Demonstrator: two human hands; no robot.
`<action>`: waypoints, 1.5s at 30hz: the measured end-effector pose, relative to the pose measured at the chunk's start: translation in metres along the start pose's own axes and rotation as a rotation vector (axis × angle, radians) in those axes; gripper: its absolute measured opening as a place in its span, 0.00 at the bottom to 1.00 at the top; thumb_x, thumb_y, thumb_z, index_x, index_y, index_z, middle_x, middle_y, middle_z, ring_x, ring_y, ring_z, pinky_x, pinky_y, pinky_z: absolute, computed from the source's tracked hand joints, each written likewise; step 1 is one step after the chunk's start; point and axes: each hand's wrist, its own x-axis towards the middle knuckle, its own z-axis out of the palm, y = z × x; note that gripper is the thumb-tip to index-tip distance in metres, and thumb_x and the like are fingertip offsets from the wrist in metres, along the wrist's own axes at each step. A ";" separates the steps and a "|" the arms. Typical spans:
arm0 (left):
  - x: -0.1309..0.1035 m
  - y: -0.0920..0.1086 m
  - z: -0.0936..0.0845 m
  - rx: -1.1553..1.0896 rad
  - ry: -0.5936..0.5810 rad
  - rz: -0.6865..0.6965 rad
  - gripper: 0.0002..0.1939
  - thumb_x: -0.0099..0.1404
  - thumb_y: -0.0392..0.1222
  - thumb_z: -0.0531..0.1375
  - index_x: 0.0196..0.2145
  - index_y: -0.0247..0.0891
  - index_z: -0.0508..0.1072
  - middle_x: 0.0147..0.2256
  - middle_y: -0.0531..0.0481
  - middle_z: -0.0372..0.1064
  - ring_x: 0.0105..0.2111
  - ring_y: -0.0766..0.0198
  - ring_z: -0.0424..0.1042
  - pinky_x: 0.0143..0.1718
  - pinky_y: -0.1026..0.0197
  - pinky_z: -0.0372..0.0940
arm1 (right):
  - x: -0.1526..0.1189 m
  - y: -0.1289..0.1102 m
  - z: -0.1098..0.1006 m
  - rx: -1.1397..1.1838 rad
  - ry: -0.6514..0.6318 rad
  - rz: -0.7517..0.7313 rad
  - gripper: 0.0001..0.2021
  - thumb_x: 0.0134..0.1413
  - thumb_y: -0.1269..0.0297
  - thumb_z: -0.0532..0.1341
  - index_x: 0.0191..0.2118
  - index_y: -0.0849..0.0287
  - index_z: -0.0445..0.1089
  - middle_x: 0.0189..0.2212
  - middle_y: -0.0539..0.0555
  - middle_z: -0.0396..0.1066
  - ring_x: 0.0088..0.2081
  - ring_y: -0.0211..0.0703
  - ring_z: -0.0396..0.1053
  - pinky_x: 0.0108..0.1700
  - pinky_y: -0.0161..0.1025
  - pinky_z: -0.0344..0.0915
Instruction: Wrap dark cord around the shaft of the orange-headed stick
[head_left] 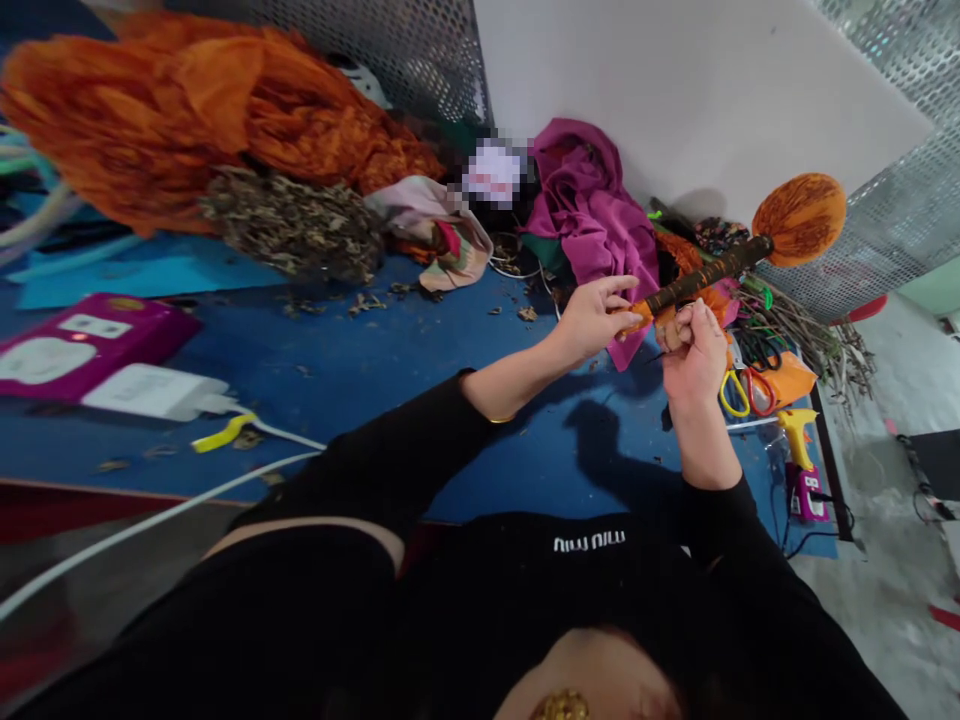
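A dark brown stick (709, 277) with short pale marks along it slants up to the right over the table. At its far end sits an orange, dark-veined, bulb-shaped fabric head (799, 220); the near end is orange. My left hand (600, 315) grips that near end between thumb and fingers. Just below the stick, my right hand (695, 355) is closed in a pinch, its fingertips close to the shaft. A thin dark sliver pokes out by its fingers, but what it holds is too small to name. Magenta cloth (592, 215) lies behind my left hand.
Crumpled orange fabric (225, 110) and dried plant matter (296, 225) are heaped at the back left. A purple power strip (97, 345) with a white charger (154, 390) lies left. Scissors (735, 393), a yellow glue gun (796, 435) and twigs (829, 335) are at the right edge.
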 end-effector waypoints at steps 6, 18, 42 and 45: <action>0.005 -0.007 -0.005 0.173 0.018 0.189 0.39 0.58 0.36 0.65 0.68 0.29 0.67 0.37 0.49 0.79 0.29 0.68 0.72 0.34 0.64 0.70 | 0.010 0.009 -0.005 0.139 0.045 0.105 0.24 0.53 0.39 0.72 0.31 0.52 0.65 0.18 0.36 0.42 0.18 0.31 0.45 0.27 0.34 0.63; -0.006 0.006 -0.016 0.735 -0.151 0.349 0.27 0.59 0.35 0.61 0.56 0.31 0.80 0.45 0.43 0.82 0.43 0.56 0.79 0.49 0.57 0.70 | 0.020 0.019 -0.006 -0.045 0.094 -0.001 0.27 0.44 0.39 0.75 0.30 0.53 0.64 0.19 0.37 0.55 0.20 0.30 0.50 0.25 0.36 0.54; -0.023 0.013 -0.019 0.784 -0.133 0.048 0.02 0.62 0.37 0.63 0.33 0.36 0.73 0.25 0.56 0.66 0.25 0.67 0.62 0.30 0.61 0.55 | -0.001 0.030 0.011 -0.007 0.012 0.050 0.28 0.37 0.42 0.79 0.28 0.57 0.67 0.18 0.38 0.61 0.19 0.25 0.53 0.23 0.33 0.50; -0.029 0.009 -0.028 0.675 -0.146 -0.025 0.06 0.62 0.42 0.64 0.32 0.37 0.72 0.23 0.59 0.63 0.24 0.68 0.60 0.30 0.61 0.55 | -0.006 0.037 0.012 -0.025 0.016 0.069 0.29 0.38 0.40 0.78 0.27 0.55 0.64 0.16 0.36 0.57 0.18 0.26 0.51 0.22 0.33 0.49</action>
